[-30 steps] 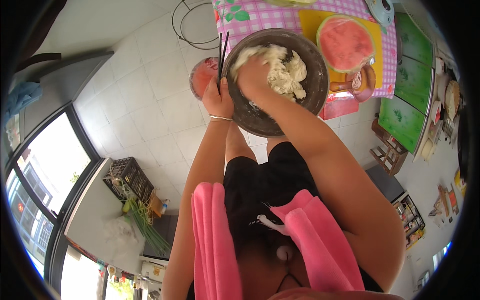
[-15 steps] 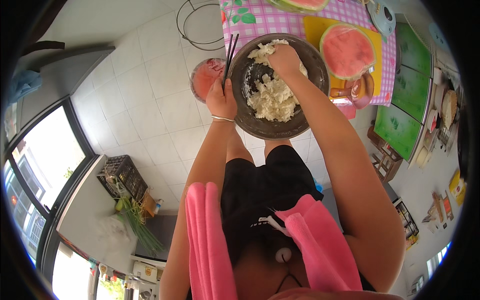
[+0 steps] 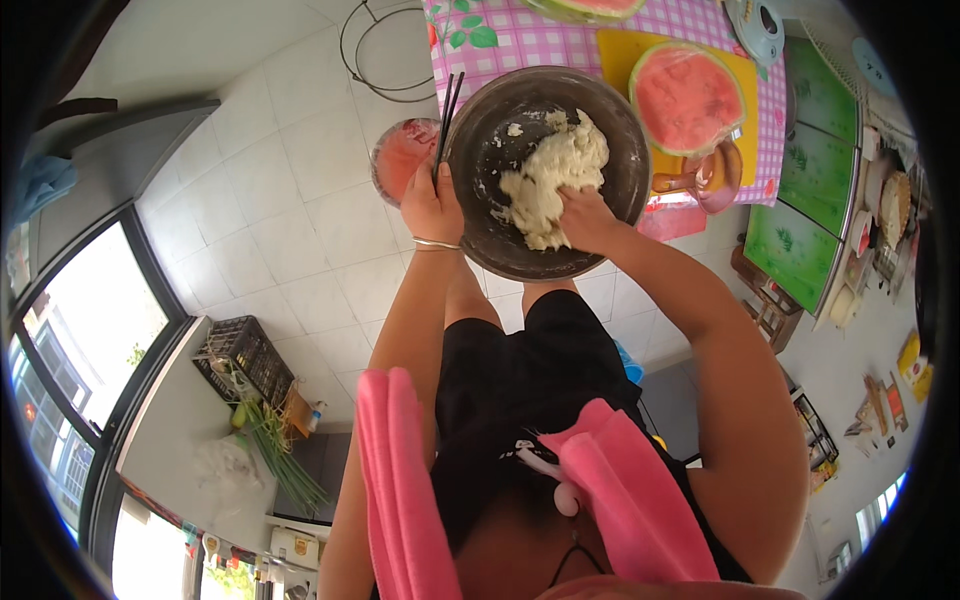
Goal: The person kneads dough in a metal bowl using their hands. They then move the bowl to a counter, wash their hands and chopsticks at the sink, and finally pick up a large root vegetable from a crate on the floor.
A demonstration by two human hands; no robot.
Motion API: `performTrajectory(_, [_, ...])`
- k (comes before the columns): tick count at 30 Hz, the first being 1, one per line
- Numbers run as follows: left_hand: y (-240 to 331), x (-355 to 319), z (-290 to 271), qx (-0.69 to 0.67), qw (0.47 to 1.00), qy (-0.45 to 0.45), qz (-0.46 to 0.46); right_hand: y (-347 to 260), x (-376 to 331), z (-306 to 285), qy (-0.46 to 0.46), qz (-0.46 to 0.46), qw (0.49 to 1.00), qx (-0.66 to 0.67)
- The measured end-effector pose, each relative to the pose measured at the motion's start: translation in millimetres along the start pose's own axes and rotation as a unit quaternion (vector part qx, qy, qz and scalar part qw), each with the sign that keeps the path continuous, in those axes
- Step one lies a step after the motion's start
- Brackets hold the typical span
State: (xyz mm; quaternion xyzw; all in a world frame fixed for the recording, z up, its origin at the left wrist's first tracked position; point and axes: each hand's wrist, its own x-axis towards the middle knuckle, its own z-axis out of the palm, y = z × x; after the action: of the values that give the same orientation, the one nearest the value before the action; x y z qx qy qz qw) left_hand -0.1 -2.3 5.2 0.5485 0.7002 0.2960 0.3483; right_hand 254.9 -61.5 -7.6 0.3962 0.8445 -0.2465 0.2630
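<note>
A wide dark metal bowl (image 3: 480, 240) sits at the edge of the table with a lumpy pale dough (image 3: 565, 155) in it. My left hand (image 3: 433, 208) is closed on the bowl's left rim and also keeps a pair of dark chopsticks (image 3: 447, 122) upright against it. Low in the bowl, my right hand (image 3: 590, 222) presses into the near side of the dough, its fingers partly sunk in and hidden. Dry crumbs and smears of flour cling to the bowl's inner wall.
A cut watermelon half (image 3: 687, 98) under plastic film lies on a yellow board (image 3: 615, 60) at the right. A reddish bowl (image 3: 395, 160) is left of my left hand. Beyond stands a round wire rack (image 3: 350, 45). A pink checked cloth (image 3: 560, 40) covers the table.
My right hand has come from the bowl's far side toward me. The dough is now gathered into one longer mass. My left hand still grips the rim and chopsticks.
</note>
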Motion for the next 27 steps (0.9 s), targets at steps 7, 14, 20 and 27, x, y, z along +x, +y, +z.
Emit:
performTrajectory(7, [1,2,1,0.009,1.000,0.002,0.022,10,75,-50,0.071,0.076,0.988,0.116])
performTrajectory(14, [4,2,1,0.010,1.000,0.006,0.020,35,27,-55,0.279,0.140,0.921,0.233])
performTrajectory(20, [-2,0,4,0.025,0.999,0.016,0.019,12,-18,-14,0.026,0.040,0.999,-0.016])
performTrajectory(27, [3,0,3,0.010,1.000,0.013,0.016,36,59,-39,0.084,0.060,0.992,0.073])
